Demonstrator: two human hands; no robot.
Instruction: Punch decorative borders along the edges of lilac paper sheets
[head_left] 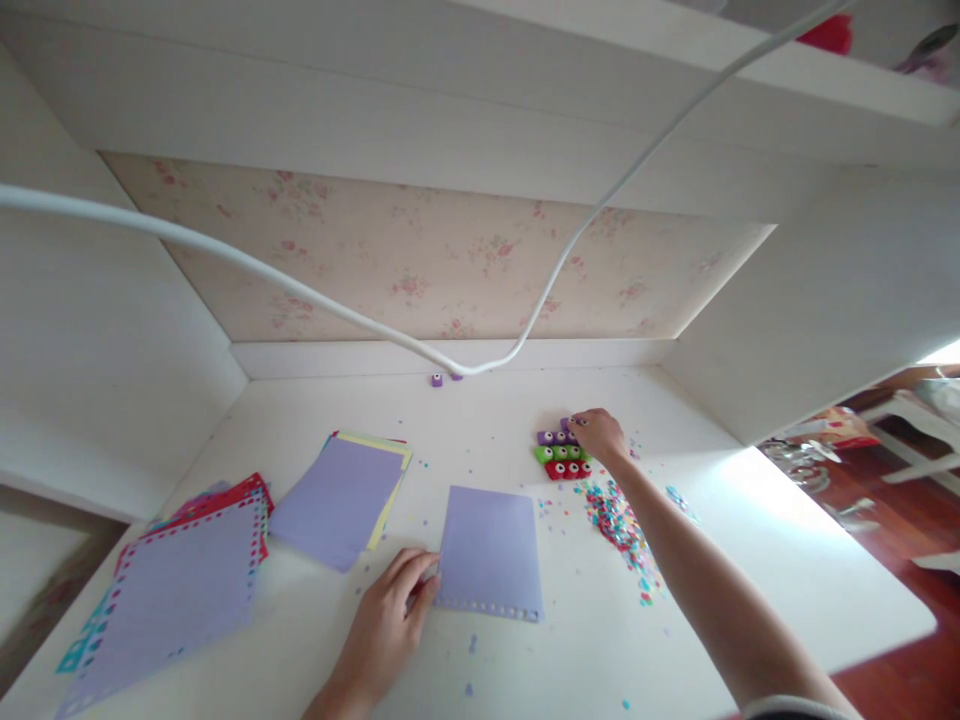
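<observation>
A light purple sheet of paper lies in front of me with a row of punched holes along its near edge. My left hand is at its left edge, fingers curled and thumb and forefinger closed on the border. Farther right, small craft punches with round white tops stand in rows: purple punches at the back, green punches in the middle, red punches in front. My right hand reaches to the back row, its fingers closed around a purple punch that they partly hide.
Colourful paper confetti is heaped under my right forearm. Stacked coloured sheets and hole-edged sheets lie at the left. Another purple punch stands near the back wall. A white cable hangs across the view.
</observation>
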